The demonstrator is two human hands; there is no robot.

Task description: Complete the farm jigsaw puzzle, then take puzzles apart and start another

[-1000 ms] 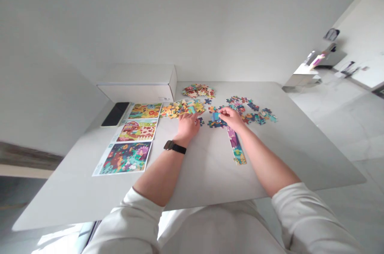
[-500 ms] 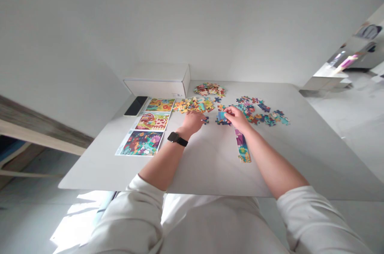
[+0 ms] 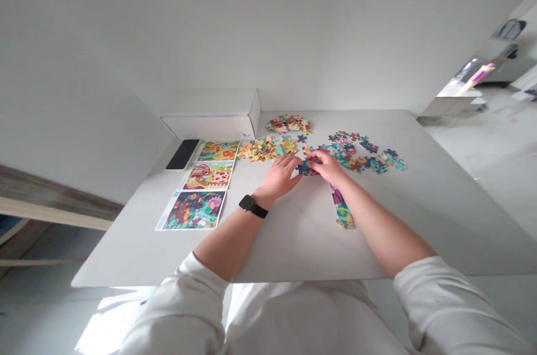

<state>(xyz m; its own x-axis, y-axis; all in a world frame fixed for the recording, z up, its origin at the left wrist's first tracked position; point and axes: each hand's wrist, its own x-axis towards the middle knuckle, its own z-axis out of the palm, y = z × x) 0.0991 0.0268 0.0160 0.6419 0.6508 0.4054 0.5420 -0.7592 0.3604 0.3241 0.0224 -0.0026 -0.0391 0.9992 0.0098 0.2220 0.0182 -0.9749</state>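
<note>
My left hand, with a black watch on its wrist, curls its fingers at the left end of a short row of dark blue jigsaw puzzle pieces. From the right, my right hand pinches at the same row, and its fingers cover part of it. The fingertips of both hands almost meet. Below my right hand runs a joined strip of purple, teal and yellow puzzle pieces, its upper end hidden by the hand. Loose dark and teal puzzle pieces spread to the right of that hand.
Yellow puzzle pieces lie in a heap beyond my left hand, with a red-and-cream heap behind them. At left are a printed picture sheet, a phone and a white box against the wall.
My left hand has moved right with a dark puzzle piece, up to the row by my right hand. My right hand no longer shows the light blue piece and has lowered slightly onto the row.
</note>
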